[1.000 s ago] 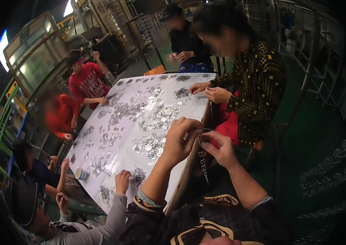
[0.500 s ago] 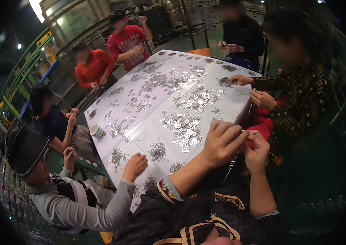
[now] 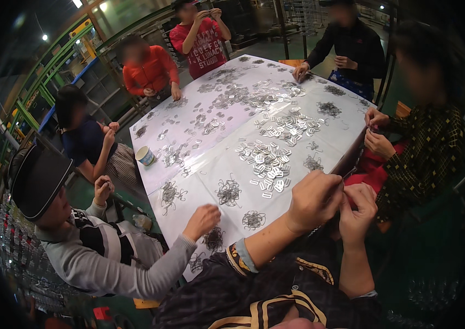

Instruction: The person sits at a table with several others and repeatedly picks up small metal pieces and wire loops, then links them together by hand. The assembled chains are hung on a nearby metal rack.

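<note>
My left hand (image 3: 314, 200) and my right hand (image 3: 357, 213) meet above the near right edge of the table. Both have their fingers pinched together, tip close to tip. What lies between them is too small and too covered to make out. Beyond my left hand is a heap of flat, silvery slotted buckles (image 3: 269, 164) on the white tabletop (image 3: 205, 204). Thin bent wire hooks lie in tangled piles, one pile (image 3: 254, 220) left of my left forearm and another pile (image 3: 228, 193) farther left.
A white cup (image 3: 145, 156) stands at the table's left edge. The co-worker in grey at my left reaches a hand (image 3: 203, 220) over the near hook piles. Other people work around the table, and one in a dark patterned top (image 3: 424, 148) sits close at my right.
The view has shifted, and my left fingers have drawn in closer to my right hand. The co-worker at right has pulled a hand back from a pile; the one in black now reaches onto the table.
</note>
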`<move>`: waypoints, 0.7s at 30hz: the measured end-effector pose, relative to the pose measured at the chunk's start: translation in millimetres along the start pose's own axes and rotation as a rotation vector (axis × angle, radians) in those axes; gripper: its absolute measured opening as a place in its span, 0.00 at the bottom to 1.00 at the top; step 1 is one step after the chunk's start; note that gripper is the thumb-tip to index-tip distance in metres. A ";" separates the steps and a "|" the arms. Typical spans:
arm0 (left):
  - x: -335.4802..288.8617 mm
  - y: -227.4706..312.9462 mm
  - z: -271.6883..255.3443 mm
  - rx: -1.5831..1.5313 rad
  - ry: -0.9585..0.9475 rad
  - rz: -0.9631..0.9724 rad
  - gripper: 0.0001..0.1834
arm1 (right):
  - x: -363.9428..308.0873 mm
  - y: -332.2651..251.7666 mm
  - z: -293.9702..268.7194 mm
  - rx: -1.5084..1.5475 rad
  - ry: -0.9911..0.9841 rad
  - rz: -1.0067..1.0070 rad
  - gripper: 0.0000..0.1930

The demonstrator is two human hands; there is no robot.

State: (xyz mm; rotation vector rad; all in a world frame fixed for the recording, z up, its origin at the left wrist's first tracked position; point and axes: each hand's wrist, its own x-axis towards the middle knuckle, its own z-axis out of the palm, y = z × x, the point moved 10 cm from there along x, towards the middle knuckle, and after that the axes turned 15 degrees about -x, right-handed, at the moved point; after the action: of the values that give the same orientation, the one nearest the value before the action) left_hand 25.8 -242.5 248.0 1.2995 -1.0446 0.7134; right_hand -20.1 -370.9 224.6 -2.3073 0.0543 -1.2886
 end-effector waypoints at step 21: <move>-268.2 -47.5 -286.9 1.107 -0.188 -1.396 0.10 | -4.0 62.2 -17.3 0.235 0.053 0.266 0.03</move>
State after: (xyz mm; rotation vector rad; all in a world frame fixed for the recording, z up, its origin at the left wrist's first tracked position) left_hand 22.0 64.5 -1.5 2.5711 0.4296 -0.0235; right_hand -23.9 -431.3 201.8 -1.9913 0.2092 -1.1537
